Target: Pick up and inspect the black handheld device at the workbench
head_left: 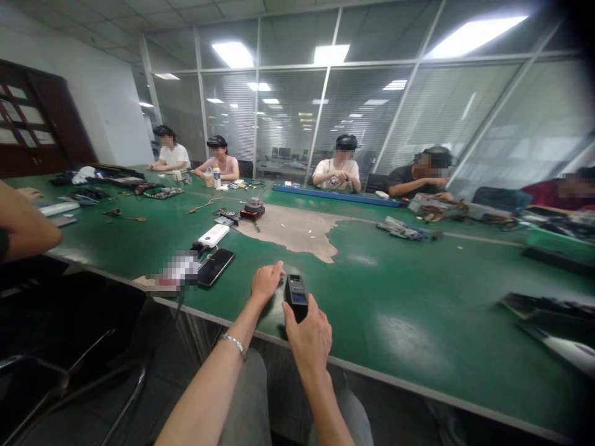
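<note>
A black handheld device (296, 288) with a small lit screen and a few buttons is by the front edge of the green table. My right hand (310, 328) grips its near end, thumb on the left side and fingers on the right. Just left of the device, my left hand (267, 280) rests at the table with nothing visible in it. Its fingers are loosely bent and partly hidden, apart from the device. A black phone (216, 267) lies to the left, beside a white power bank (214, 235).
A bare brownish patch (292, 229) marks the green table (372, 297). Beyond are a round grey-and-orange part (252, 209), a pile of metal pieces (402, 228) and a long blue strip (334, 195). Several people sit across; another person's arm (28, 226) is at left.
</note>
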`<state>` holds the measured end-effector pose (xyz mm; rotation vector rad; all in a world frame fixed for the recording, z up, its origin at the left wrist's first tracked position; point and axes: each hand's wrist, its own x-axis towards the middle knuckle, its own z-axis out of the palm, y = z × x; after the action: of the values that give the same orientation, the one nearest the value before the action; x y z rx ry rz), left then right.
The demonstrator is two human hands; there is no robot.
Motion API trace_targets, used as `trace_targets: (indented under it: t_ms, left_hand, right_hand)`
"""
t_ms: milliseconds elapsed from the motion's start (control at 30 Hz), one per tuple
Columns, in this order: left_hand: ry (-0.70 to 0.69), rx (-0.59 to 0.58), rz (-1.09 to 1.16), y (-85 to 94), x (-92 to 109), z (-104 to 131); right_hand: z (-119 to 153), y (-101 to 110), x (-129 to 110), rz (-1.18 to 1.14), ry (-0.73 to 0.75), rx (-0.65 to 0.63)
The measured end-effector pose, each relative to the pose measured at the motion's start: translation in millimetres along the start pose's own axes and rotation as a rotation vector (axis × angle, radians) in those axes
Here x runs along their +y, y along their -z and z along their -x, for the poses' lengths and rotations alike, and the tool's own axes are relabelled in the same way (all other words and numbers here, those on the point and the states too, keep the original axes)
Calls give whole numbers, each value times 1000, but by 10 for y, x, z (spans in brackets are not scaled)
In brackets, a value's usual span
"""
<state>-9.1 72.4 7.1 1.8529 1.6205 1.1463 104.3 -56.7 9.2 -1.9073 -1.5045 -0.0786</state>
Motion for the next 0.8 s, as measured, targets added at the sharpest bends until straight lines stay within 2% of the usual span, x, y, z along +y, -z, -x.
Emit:
trace_targets:
  t_ms: [133, 333, 500, 667, 800]
  left_hand:
    - [-1, -2, 5, 5, -1, 1]
    - [-14, 9, 4, -5, -29, 3]
    - [5, 22, 11, -35, -42, -4]
    - [7, 24, 23, -43, -41, -15]
    - [6, 13, 19, -33, -33, -15]
  right_hand:
    - [-40, 10, -3, -44, -10, -22]
    - [-224, 181, -24, -219, 1, 73]
    - [-356, 296, 299, -294, -3, 195]
    - [-352, 214, 694, -182, -67, 146]
    - [-329, 129, 774, -147, -83, 104]
